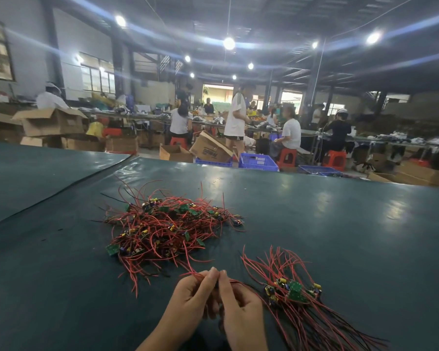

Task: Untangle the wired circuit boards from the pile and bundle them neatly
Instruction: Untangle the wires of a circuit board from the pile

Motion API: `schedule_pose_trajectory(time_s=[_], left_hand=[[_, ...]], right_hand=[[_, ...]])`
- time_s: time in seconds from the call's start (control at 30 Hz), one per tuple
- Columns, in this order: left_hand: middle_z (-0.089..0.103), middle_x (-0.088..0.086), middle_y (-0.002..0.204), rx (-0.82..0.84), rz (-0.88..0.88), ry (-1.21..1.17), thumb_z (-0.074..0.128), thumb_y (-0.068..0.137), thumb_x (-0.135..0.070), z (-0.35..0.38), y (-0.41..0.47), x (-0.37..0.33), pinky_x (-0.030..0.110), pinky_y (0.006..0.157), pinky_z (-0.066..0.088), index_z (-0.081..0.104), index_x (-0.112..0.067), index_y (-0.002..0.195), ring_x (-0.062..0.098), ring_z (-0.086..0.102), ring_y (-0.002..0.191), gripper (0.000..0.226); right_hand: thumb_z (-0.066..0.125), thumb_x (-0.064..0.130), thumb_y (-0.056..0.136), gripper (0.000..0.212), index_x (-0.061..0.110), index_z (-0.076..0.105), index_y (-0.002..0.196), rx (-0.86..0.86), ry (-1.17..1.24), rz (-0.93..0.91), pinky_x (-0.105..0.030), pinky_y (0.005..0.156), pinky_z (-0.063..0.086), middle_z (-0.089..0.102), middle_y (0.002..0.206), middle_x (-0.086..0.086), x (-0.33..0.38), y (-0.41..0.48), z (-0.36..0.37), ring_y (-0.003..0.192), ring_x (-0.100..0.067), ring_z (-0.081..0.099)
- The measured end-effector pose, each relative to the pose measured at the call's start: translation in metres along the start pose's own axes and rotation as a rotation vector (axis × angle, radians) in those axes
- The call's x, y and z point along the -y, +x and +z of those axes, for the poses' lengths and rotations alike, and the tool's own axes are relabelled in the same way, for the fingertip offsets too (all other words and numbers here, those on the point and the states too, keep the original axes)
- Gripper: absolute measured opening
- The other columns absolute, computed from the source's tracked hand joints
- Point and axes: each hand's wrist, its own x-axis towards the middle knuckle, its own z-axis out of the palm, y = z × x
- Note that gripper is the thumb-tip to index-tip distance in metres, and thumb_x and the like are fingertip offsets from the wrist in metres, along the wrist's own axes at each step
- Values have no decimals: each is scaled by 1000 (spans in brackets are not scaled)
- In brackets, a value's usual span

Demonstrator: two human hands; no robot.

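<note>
Dark green table (pixel 340 224) fills lower frame. Tangled pile (pixel 167 224) of red wires and small green boards sits at centre, toward 11 o'clock from hands. Sorted bundle (pixel 297 295) lies at 4 o'clock from pile, just right of hands, boards grouped, wire tails fanning toward 5 o'clock. Left hand (pixel 190 300) and right hand (pixel 241 310) meet at 6 o'clock, fingertips pressed together, both pinching red wires (pixel 188 267) that lead up into pile. Blue basket (pixel 257 162) on floor beyond table, at 12 o'clock.
</note>
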Motion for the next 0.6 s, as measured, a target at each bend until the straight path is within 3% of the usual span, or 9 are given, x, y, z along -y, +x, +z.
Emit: schedule_pose_trajectory(time_s=[0.13, 0.27, 0.37, 0.47, 0.6], left_hand=[[65, 13, 60, -83, -55, -15, 45, 89, -40, -1, 0, 4, 29, 49, 47, 71, -7, 82, 23, 58, 52, 43], [64, 11, 63, -126, -51, -74, 41, 99, -20, -4, 3, 0, 24, 43, 39, 65, -22, 107, 19, 52, 46, 25], [65, 10, 62, -122, -56, -68, 38, 101, -18, -5, 3, 0, 23, 43, 37, 66, -11, 102, 19, 52, 45, 28], [63, 11, 58, -128, -42, -39, 37, 101, -17, -5, 1, 3, 23, 42, 36, 67, -4, 90, 20, 49, 44, 35], [62, 16, 57, -140, 4, 2, 39, 98, -23, -7, -2, 5, 23, 43, 40, 69, -1, 81, 21, 50, 45, 41]], right_hand=[[57, 32, 93, 29, 33, 78, 73, -128, -48, -42, -20, 70, 53, 74, 72, 9, 2, 4, -8, 71, -4, 69], [52, 37, 93, 31, 29, 78, 80, -196, 43, -28, -21, 44, 48, 71, 67, 6, 7, 10, -18, 55, -3, 63], [50, 27, 97, 30, 17, 75, 83, -243, 243, -54, -21, 43, 50, 75, 76, 0, 13, 19, -27, 64, -9, 70], [51, 32, 93, 33, 8, 69, 78, -300, 398, -97, -24, 47, 54, 73, 72, -12, 20, 31, -41, 61, -16, 70], [51, 38, 96, 37, 9, 70, 83, -266, 270, -100, -23, 36, 42, 57, 52, -4, 30, 40, -60, 38, -15, 50]])
